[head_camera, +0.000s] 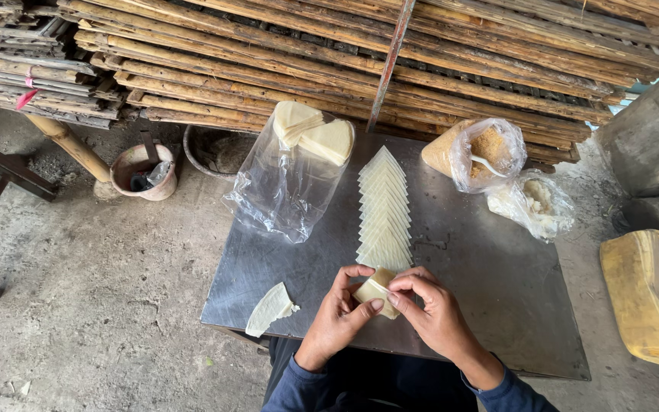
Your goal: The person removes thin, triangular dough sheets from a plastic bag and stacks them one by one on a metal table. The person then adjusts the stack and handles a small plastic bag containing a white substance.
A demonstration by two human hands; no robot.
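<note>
Seated at a dull metal desk (497, 305), a person pinches a pale, thin triangular wrapper (376, 291) at its near edge, left hand (335, 317) and right hand (430, 311) each in a closed fingertip grip on it. The fold looks half-made; sealing it likely demands an even, gentle press. A fanned row of matching wrappers (384, 210) lies just beyond, and a crinkled clear bag (287, 179) sits to the left.

Soft, even daylight, faint shadows, a dull sheen on the metal table (497, 305), sharp throughout.
</note>
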